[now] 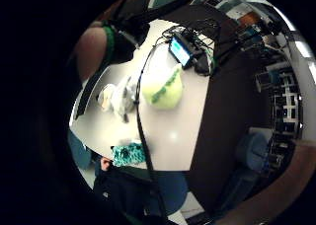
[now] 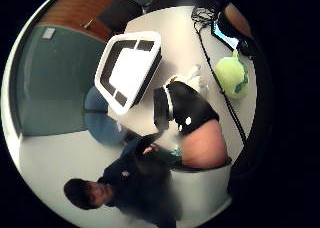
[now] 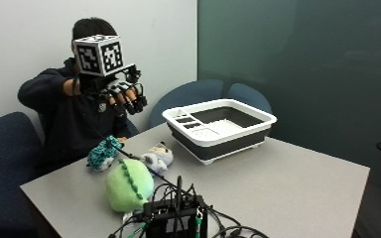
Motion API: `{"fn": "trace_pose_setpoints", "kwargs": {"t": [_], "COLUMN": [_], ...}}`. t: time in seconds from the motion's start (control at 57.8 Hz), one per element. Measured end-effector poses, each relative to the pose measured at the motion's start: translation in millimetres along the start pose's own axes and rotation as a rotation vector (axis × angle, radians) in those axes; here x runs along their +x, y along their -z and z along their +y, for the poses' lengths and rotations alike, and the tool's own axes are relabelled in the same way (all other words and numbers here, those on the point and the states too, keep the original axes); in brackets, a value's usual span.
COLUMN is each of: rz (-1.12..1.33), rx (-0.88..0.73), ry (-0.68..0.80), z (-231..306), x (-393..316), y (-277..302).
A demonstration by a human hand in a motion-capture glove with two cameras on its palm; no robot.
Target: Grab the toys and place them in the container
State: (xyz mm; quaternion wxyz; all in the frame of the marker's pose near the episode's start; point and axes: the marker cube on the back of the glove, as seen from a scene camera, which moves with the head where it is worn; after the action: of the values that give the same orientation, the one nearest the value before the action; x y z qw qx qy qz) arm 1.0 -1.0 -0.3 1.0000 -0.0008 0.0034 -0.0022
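Three soft plush toys [image 3: 130, 184] beside rectangular plastic container [image 3: 220, 127].

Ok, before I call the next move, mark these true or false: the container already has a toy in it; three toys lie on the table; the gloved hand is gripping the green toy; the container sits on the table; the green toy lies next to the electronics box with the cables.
1. The container already has a toy in it. False: no toy shows inside it.
2. Three toys lie on the table. True: the green toy, the white toy and the teal toy.
3. The gloved hand is gripping the green toy. False: it is raised above the table, holding nothing.
4. The container sits on the table. True.
5. The green toy lies next to the electronics box. True.
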Motion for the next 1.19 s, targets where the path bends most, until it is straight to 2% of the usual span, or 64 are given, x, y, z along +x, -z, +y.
{"fn": "trace_pose_setpoints", "kwargs": {"t": [0.173, 0.363, 0.467, 0.64, 0.744, 0.847, 0.917, 1.003, 1.09, 1.193], "rz": [0.006, -0.015, 0.002, -0.072, -0.064, -0.014, 0.019, 0.033, -0.015, -0.103], "rx": [-0.016, -0.041, -0.046, -0.192, -0.124, 0.066, 0.172, 0.222, 0.31, 0.442], "ry": [-0.019, -0.11, -0.148, -0.259, -0.258, -0.229, -0.211, -0.174, -0.095, -0.023], "z": [-7.2, -26.5, -49.4, -58.9, -63.8, -68.6, -72.8, -78.0, -80.3, -61.6], "x": [12.4, 43.1, 75.5, 93.5, 97.8, 94.8, 87.4, 75.0, 49.7, -29.9], "y": [-8.6, -41.8, -75.3, -148.7, -173.2, -183.5, -178.2, -153.7, -97.0, -24.7]}}
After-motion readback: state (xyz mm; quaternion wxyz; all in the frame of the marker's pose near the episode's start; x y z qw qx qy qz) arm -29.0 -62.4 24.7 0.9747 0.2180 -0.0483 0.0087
